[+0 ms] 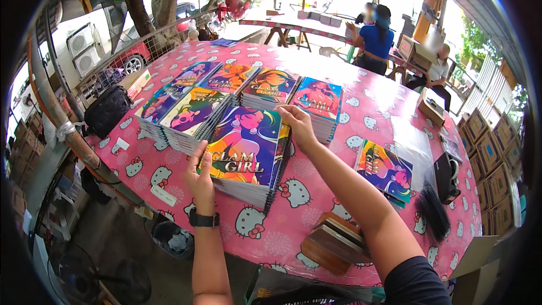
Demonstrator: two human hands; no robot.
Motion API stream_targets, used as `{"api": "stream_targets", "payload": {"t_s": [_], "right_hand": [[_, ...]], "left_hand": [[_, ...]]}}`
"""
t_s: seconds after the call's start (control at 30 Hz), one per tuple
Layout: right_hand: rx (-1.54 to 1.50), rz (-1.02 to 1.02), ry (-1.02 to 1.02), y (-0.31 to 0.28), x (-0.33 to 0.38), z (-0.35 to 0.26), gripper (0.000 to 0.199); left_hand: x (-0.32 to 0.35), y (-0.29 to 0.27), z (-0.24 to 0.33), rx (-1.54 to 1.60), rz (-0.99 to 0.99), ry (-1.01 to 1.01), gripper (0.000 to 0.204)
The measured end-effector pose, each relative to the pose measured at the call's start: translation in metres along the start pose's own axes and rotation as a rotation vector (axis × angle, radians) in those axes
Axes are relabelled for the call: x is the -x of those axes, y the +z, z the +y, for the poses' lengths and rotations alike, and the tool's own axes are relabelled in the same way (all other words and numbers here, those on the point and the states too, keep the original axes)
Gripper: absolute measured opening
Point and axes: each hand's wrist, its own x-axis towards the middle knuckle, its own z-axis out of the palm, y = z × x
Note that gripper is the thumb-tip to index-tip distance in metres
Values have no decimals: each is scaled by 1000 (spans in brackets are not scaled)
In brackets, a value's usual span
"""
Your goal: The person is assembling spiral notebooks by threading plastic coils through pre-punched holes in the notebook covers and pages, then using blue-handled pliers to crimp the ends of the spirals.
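Note:
A spiral notebook (245, 144) with a purple, orange and yellow cover of a woman lies on top of a stack of like notebooks (243, 189). At its left edge, my left hand (202, 179), with a dark watch on the wrist, has its fingers curled against the lower left side. My right hand (298, 126) pinches the upper right corner, near the black spiral. Behind stand several more notebook stacks, among them a yellow-covered one (195, 112), an orange one (232, 78) and a blue-bordered one (318, 99).
Right of my arm lies a smaller notebook pile (385, 170), near black spiral coils (433, 212) and a black device (446, 178). Wooden blocks (333, 243) sit at the near edge. A black bag (107, 111) rests at left. Beyond the pink table (305, 214), people (374, 39) sit near another table.

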Motion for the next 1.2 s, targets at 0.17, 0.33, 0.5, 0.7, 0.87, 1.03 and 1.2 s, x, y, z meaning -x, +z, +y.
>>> {"api": "stream_targets", "payload": {"t_s": [0.17,0.33,0.5,0.7,0.87,1.03,1.2], "right_hand": [[-100,175,-38,14,-2,12,17],[24,59,-66,7,-5,11,26],[516,63,-85,-13,9,-7,41],[728,43,-142,-130,111,-121,24],[1243,760,303,-266,246,-120,54],[668,772,375,-314,292,-86,50],[947,835,-25,-257,297,-140,37]], "left_hand": [[-1,14,-3,80,15,-38,30],[0,18,-9,80,46,-50,30],[-6,16,-20,74,-30,-6,33],[19,4,38,-15,257,228,43],[79,37,84,85,61,342,37],[123,97,116,209,-128,391,31],[150,103,139,30,-359,360,41]]}}
